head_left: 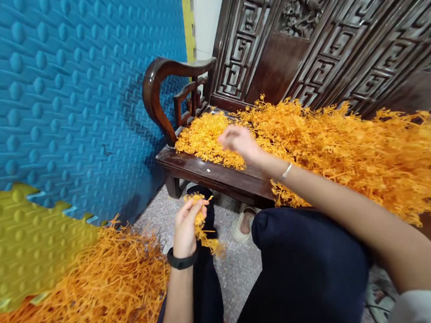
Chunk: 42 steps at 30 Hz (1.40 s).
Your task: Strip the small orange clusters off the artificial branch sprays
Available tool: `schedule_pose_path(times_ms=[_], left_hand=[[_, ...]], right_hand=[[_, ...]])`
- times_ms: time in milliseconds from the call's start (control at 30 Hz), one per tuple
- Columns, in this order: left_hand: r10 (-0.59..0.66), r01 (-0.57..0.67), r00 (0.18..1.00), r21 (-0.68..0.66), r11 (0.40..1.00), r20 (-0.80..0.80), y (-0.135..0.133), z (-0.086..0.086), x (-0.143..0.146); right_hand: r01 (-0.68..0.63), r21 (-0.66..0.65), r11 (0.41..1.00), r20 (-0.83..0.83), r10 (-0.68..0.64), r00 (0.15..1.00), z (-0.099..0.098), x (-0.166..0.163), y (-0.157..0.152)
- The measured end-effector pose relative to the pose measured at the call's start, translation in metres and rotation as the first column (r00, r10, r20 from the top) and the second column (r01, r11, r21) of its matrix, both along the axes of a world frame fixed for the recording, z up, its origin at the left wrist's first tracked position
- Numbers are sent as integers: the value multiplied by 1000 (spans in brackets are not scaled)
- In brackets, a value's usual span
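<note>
Nearest, at the bottom of the frame, are the wearer's dark trousers [303,264], with a light sleeve [428,306] in the lower right corner. In the lower left, a tangled heap of orange stems [109,281] lies against a yellow mat [29,238]. Just left of lower centre, the left hand [186,227], a black band [182,260] on its wrist, has its grip closed, thumb and fingers pinching 1 orange sprig [201,220] that dangles over the speckled floor [233,280]. A pale shoe [240,227] stands on that floor. Near the centre, the right hand [240,141], wearing a thin bracelet [287,171], is before 2 piles on the dark wooden worktop [216,174]: a small pile of flower heads [203,135] to its left and a large heap of orange sprigs [342,145] stretching to the right edge. Its fingers are curled and blurred; whether that grip holds anything, I cannot tell. Farther back are a curved armrest [156,86], a blue mat [61,84] filling the upper left, and a carved backrest [278,65] across the upper right.
</note>
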State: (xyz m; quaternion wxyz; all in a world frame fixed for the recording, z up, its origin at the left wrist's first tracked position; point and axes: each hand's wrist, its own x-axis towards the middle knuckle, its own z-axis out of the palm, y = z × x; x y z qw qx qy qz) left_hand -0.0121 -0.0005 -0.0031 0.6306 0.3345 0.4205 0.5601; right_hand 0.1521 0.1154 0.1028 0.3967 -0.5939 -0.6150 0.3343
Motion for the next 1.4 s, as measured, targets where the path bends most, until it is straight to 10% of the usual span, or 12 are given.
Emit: schedule_pose_path(times_ms=[167, 500, 567, 667, 733, 1200, 1300, 1400], left_hand=[[-31, 32, 997, -11, 999, 75, 2, 1, -11], [-57, 64, 988, -41, 997, 140, 2, 1, 2], [-17, 18, 998, -13, 1000, 69, 2, -2, 3], [-16, 17, 1000, 47, 999, -22, 1, -4, 3], [-30, 35, 997, 72, 997, -68, 1, -4, 3], [100, -99, 995, -39, 994, 26, 2, -1, 14], [109, -106, 993, -62, 992, 49, 1, -5, 11], [142, -138, 989, -77, 987, 41, 1, -9, 4]], right_hand=[[203, 68, 977, 0, -204, 979, 13, 35, 38], [-219, -135, 966, 8, 222, 975, -7, 12, 13], [-458, -255, 851, 12, 477, 879, -5, -3, -2], [-735, -460, 499, 13, 831, 556, -4, -23, -19], [-752, -508, 420, 62, 888, 455, -4, -29, -24], [-460, -311, 832, 13, 487, 873, -18, -31, -15], [-163, -162, 973, 17, 168, 986, -5, -18, -1], [183, 66, 981, -41, -181, 983, 10, 11, 20]])
